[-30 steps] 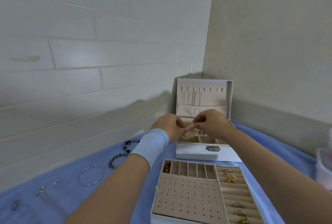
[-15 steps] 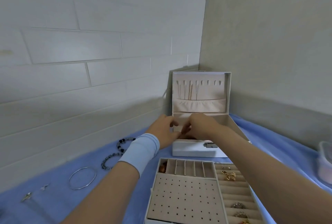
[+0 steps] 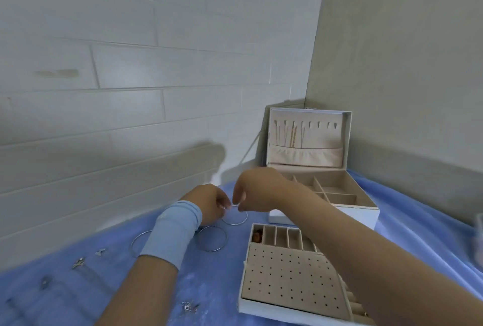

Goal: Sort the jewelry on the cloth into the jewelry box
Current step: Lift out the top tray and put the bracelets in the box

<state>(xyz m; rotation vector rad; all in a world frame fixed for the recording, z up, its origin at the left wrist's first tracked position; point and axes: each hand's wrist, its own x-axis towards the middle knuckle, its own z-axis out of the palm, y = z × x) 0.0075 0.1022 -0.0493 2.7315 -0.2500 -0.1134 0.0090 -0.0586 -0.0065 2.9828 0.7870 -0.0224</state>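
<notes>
On the blue cloth (image 3: 217, 281), my left hand (image 3: 210, 204) and my right hand (image 3: 257, 191) meet fingertip to fingertip over a thin silver bangle (image 3: 236, 221); both pinch its far edge. A second silver bangle (image 3: 212, 238) lies just in front, and a third (image 3: 137, 242) is partly hidden by my blue wristband. The white jewelry box (image 3: 347, 210) stands open to the right, gold chains hanging in its upright lid. Its beige insert tray (image 3: 287, 276) lies on the cloth nearer me, under my right forearm.
Small silver earrings lie scattered on the cloth at the left (image 3: 78, 263) and near the front (image 3: 188, 307). Tiled walls close in behind and to the right. A clear container's edge (image 3: 479, 226) shows at the far right.
Both hands left the open box and moved left and down to the cloth. The gold chain they held a second ago is gone from them; now they pinch a silver bangle.
</notes>
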